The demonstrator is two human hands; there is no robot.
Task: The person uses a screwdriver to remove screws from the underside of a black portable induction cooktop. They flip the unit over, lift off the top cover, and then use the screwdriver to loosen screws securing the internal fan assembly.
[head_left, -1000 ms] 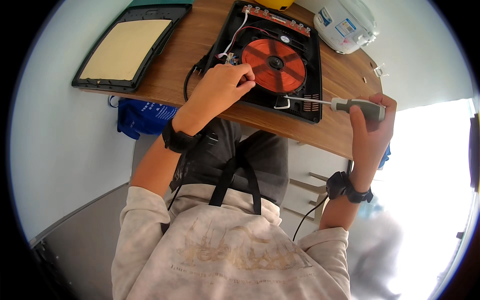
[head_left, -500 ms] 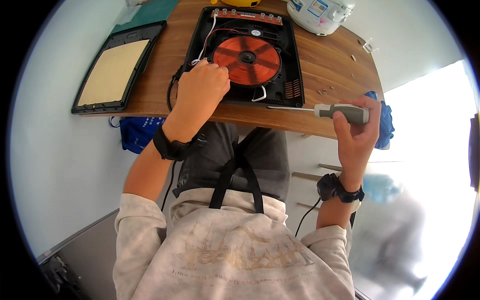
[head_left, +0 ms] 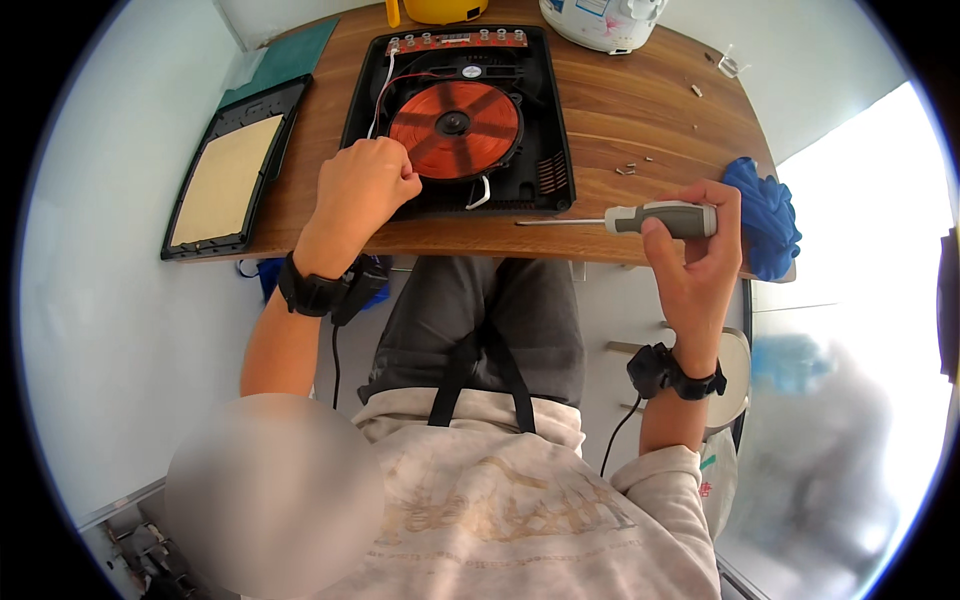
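An opened black induction cooker base (head_left: 556,130) lies near the table's front edge. Inside it sit a round copper coil (head_left: 420,135) and, along the far side, a reddish circuit strip (head_left: 455,41) with a white cable plugged in. My left hand (head_left: 365,185) is closed over the base's near left corner, beside the coil; its fingertips and anything in them are hidden. In my right hand (head_left: 700,250) is a screwdriver (head_left: 660,219) with a grey and white handle. Its shaft points left, above the table edge just in front of the base.
At the left rests the cooker's black-rimmed top panel (head_left: 225,180), beige face up, by a green mat (head_left: 285,65). Several small screws (head_left: 627,169) lie right of the base. Farther out are a blue cloth (head_left: 762,220), a white appliance (head_left: 600,22) and a yellow container (head_left: 440,8).
The view has shifted, so the cooker base appears farther left. My left hand remains closed at the base's near left corner, and the screwdriver stays in my right hand.
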